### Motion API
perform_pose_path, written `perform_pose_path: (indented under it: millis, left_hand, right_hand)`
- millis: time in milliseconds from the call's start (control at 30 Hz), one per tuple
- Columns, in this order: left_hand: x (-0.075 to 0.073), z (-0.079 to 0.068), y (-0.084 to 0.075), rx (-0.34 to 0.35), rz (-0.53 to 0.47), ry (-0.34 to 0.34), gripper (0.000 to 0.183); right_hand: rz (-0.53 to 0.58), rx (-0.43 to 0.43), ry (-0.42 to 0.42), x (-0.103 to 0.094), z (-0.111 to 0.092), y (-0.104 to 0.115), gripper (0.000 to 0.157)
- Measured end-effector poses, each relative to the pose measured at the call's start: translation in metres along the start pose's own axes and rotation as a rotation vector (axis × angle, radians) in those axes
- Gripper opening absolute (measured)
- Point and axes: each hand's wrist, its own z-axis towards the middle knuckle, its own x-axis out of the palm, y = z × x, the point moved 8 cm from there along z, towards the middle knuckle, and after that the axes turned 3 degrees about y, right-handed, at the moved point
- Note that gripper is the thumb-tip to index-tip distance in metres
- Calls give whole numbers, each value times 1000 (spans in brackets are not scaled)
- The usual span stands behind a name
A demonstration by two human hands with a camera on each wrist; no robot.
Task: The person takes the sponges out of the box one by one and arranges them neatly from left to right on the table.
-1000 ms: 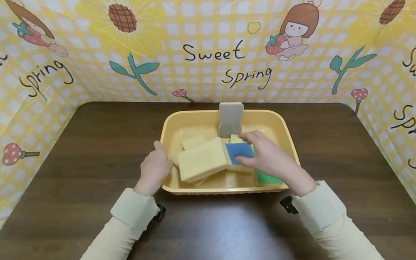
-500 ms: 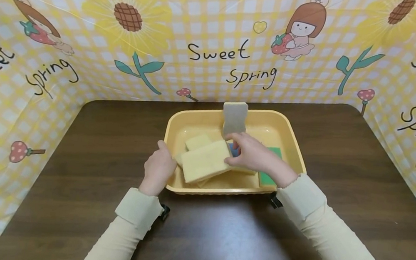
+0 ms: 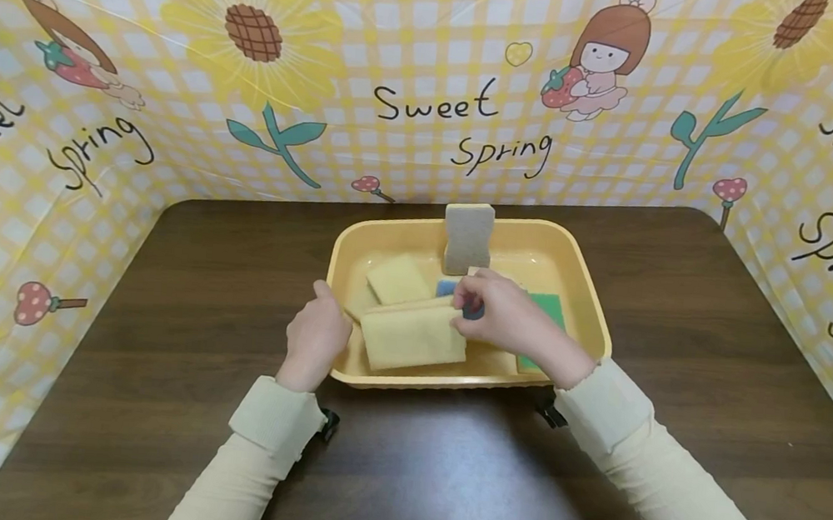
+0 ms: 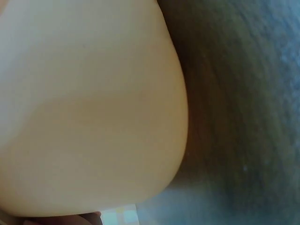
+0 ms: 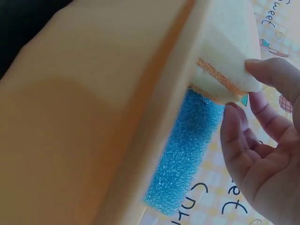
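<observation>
My left hand [image 3: 316,338] grips the left rim of a yellow plastic basin [image 3: 450,382], its fingertips hidden. Inside the basin, my right hand [image 3: 505,315] pinches the right end of a pale yellow sponge [image 3: 415,339] between thumb and fingers. This sponge stands tilted, its broad face toward me. In the right wrist view it shows an orange layer [image 5: 220,77] along its edge. A blue sponge [image 5: 187,150] is right beside the fingers. Another pale yellow sponge [image 3: 398,277] lies behind the pinched one.
A grey sponge [image 3: 468,240] with wavy sides stands upright against the basin's back wall. A green sponge [image 3: 547,310] lies at the right side, partly behind the right wrist. The dark wooden table [image 3: 425,478] runs back to a printed yellow checked cloth [image 3: 425,10].
My right hand has moved left from over the blue sponge to the pale yellow sponge and taken hold of it. That sponge has turned and tipped up toward me. The left hand stays on the rim.
</observation>
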Motion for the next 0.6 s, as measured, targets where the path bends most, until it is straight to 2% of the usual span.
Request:
perform_pose_path:
  millis: [133, 267, 600]
  left_hand:
    - [0, 0, 0, -3, 3, 6, 36]
    - [0, 0, 0, -3, 6, 9, 38]
    - [0, 0, 0, -3, 9, 15, 39]
  right_hand:
    - [-48, -11, -14, -1, -5, 3, 16]
    - [-68, 9, 12, -1, -9, 3, 17]
    - [-40, 21, 45, -4, -14, 2, 18]
